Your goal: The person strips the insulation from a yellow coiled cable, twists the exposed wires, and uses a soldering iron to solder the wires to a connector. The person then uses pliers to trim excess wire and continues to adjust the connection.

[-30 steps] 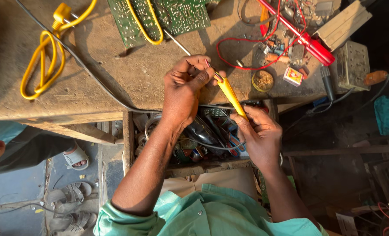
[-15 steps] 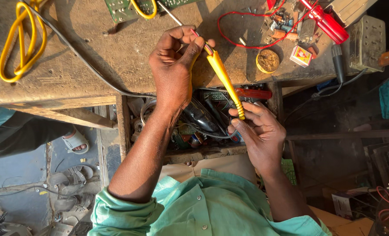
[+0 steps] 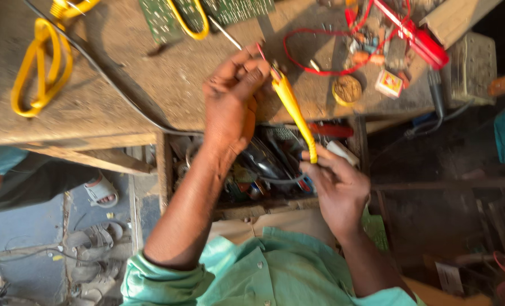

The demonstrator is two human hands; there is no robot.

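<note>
While its yellow handle slants up across the edge of the wooden workbench (image 3: 150, 107), the soldering iron (image 3: 294, 110) sits pinched at its lower end in my right hand (image 3: 334, 190), fingers closed around it. My left hand (image 3: 232, 99) is curled shut over the bench, fingertips pinching a thin red wire (image 3: 260, 52) right at the iron's tip. Just beyond lie a round tin of flux (image 3: 347, 89), a loop of red wire (image 3: 315, 51) and a green circuit board (image 3: 207, 14). Farther left rests a coiled yellow cable (image 3: 37, 62). Below the bench, an open drawer (image 3: 264, 164) holds jumbled tools.
</note>
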